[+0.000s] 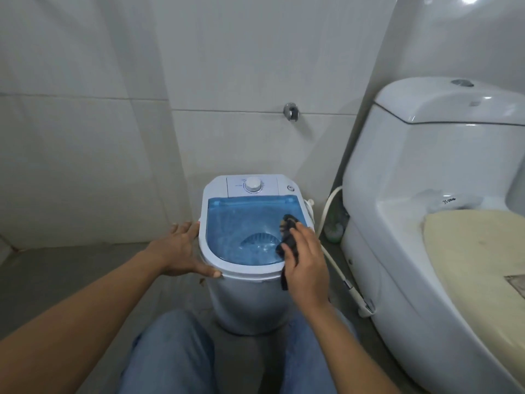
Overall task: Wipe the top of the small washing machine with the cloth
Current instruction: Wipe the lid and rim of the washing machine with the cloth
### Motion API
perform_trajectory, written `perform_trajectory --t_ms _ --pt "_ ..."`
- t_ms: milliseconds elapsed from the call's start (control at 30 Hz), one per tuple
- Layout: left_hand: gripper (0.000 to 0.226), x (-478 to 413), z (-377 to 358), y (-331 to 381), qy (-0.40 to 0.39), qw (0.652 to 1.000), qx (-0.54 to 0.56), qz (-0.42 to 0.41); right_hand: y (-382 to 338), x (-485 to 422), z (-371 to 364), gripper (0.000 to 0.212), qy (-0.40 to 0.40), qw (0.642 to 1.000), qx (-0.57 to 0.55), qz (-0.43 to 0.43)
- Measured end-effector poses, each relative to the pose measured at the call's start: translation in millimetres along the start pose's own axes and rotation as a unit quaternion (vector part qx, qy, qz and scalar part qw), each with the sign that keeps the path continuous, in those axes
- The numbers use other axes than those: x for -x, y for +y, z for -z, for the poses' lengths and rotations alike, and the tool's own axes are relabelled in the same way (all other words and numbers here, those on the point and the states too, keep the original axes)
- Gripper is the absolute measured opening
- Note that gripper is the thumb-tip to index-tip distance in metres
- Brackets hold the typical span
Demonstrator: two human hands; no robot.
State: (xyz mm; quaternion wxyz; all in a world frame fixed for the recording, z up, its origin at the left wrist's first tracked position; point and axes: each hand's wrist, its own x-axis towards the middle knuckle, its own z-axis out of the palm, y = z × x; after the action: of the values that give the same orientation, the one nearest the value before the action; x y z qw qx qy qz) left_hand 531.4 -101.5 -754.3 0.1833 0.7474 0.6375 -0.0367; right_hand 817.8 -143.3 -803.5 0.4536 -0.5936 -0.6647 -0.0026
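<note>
Small washing machine (250, 251) on a bathroom floor, braced by one hand and wiped with a cloth by the other.

The left hand (181, 251) lies spread against the machine's left rim, thumb on the near edge. Its blue lid (241, 220) is see-through, the drum beneath blurred. The right hand (305, 263) pinches a dark cloth (288, 234) on the lid's right side, covering part of it; one end hangs over the rim. A hose (338, 268) runs between machine and toilet (426, 194), which is cut off at right.
</note>
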Motion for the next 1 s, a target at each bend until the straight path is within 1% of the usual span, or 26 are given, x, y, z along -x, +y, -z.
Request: perform_trajectory --t_ms 67,133,167,200,267,333,400,500,567,700,900,1000 --pt "0.162 -2.0 -1.4 0.8 0.004 1.0 0.009 0.003 17.8 -18.3 4.7 0.036 0.021 0.995 -0.041 -0.094" --pt "0.162 -4.5 -1.7 0.2 0.008 1.0 0.008 0.006 38.5 -37.6 13.8 0.035 0.043 0.977 -0.077 -0.196" --pt "0.161 -5.0 -2.5 -1.0 0.01 1.0 0.007 0.007 47.4 -43.4 18.0 0.035 0.064 0.966 -0.095 -0.233" --pt "0.16 -4.6 -3.0 -1.3 0.014 1.0 0.008 0.007 52.5 -44.2 22.5 0.035 0.091 0.958 -0.108 -0.251" --pt "0.16 -2.6 -3.5 -0.1 0.016 1.0 0.008 0.001 46.5 -34.2 28.5 0.036 0.124 0.955 -0.121 -0.242" --pt "0.164 1.6 -0.6 5.2 0.003 1.0 -0.004 -0.016 29.4 -19.8 24.6 0.037 0.11 0.958 -0.141 -0.223" --pt "0.168 6.1 3.6 10.6 0.001 1.0 -0.004 -0.024 9.9 -8.2 15.2 0.036 0.105 0.962 -0.166 -0.188" --pt "0.166 8.4 8.2 10.5 0.014 1.0 0.003 -0.024 -4.7 -3.7 -1.8 0.039 0.118 0.968 -0.18 -0.125" --pt "0.168 10.9 7.2 11.6 0.006 1.0 0.001 -0.026 -2.5 -5.3 -7.3 0.04 0.136 0.97 -0.168 -0.108" --pt "0.166 5.3 2.8 7.6 0.012 0.999 0.007 -0.03 8.8 -21.2 -9.5 0.039 0.15 0.966 -0.175 -0.116" --pt "0.159 -13.9 -15.3 -11.6 0.029 0.999 0.02 0.001 55.2 -74.6 -7.4 0.032 0.094 0.966 -0.188 -0.152" --pt "0.159 -17.5 -17.5 -14.0 0.027 1.0 0.014 0.006 59.0 -108.4 -4.0 0.025 0.104 0.966 -0.182 -0.154"
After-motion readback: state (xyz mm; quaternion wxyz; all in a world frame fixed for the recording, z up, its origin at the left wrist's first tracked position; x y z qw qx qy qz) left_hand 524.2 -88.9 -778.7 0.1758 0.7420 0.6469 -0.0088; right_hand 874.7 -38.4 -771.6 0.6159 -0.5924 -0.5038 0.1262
